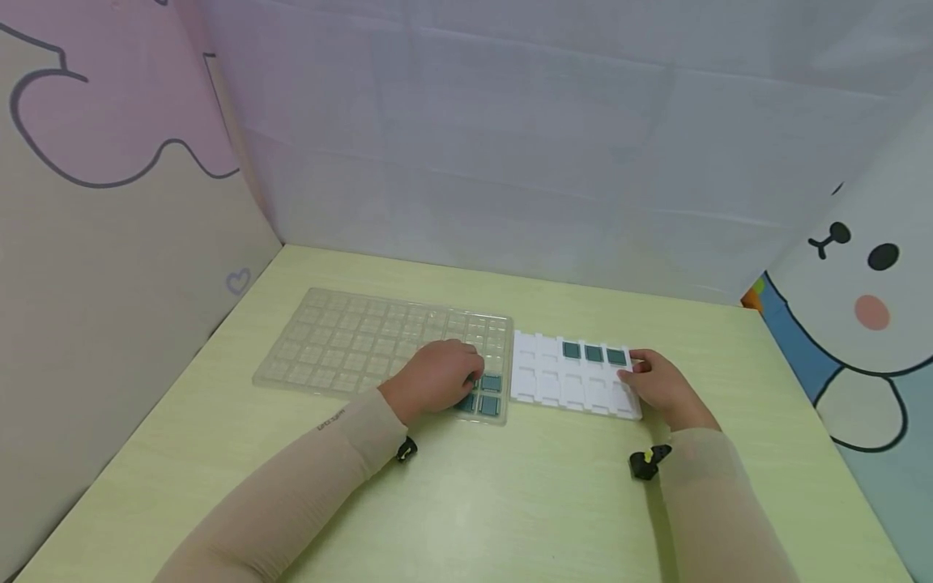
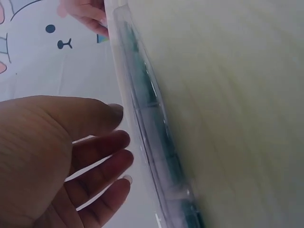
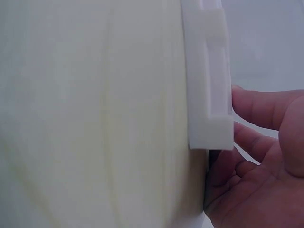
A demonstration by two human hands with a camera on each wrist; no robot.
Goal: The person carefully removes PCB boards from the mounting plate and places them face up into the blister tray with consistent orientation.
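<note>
My left hand (image 1: 436,376) hovers over the right front corner of a clear plastic tray (image 1: 364,341) with many small pockets. Near its fingers, dark green square chips (image 1: 491,382) sit in several pockets, some partly hidden by the hand. In the left wrist view, the thumb and fingers (image 2: 102,164) are loosely bent beside the tray's edge, and nothing shows between them. My right hand (image 1: 659,387) holds the right end of a white tray (image 1: 574,393), thumb on top and fingers at its side. Three green chips (image 1: 594,354) lie in the white tray's back row.
Both trays lie side by side on a pale yellow-green table (image 1: 452,502). A white cloth backdrop (image 1: 510,162) stands behind it, with printed panels at left and right. A black wrist device (image 1: 645,465) shows by the right sleeve, another by the left.
</note>
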